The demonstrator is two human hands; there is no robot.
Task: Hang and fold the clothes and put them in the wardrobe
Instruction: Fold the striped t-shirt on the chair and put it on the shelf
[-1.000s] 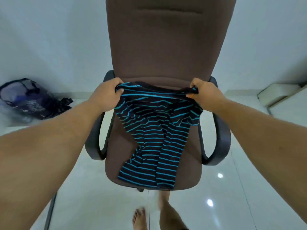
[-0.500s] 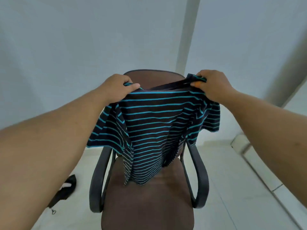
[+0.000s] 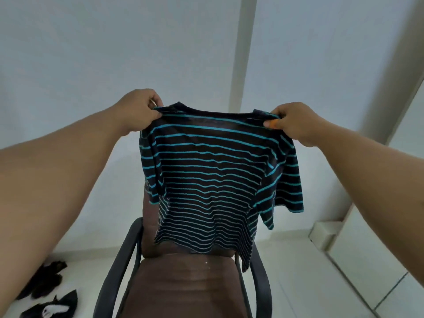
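Both grips are on the shoulders here; the left hand pinches the fabric at one shoulder seam, the right hand pinches the other, fingers curled round the cloth on each side, so the striped t-shirt hangs stretched between them at about chest height; there's a bit of something orange at the right thumb, can't tell what it is.

The shirt is dark with teal stripes, collar up, both short sleeves drooping at the sides; its hem dangles in front of the brown chair, right around the lower backrest, whether it touches I can't say; it's clear of the seat anyway. Past that, some dark stuff on the floor at lower left, and a pale cupboard front along the right edge, might be the wardrobe, not sure.

So my read: this is the shake-out and line-up step, shirt spread open and ready; no hanger in sight, so I'd guess folding; next move needs a flat spot, probably the seat, laying it down smooth with the sleeves out so they can be tucked in; keep both pinches even or it'll go down skewed.
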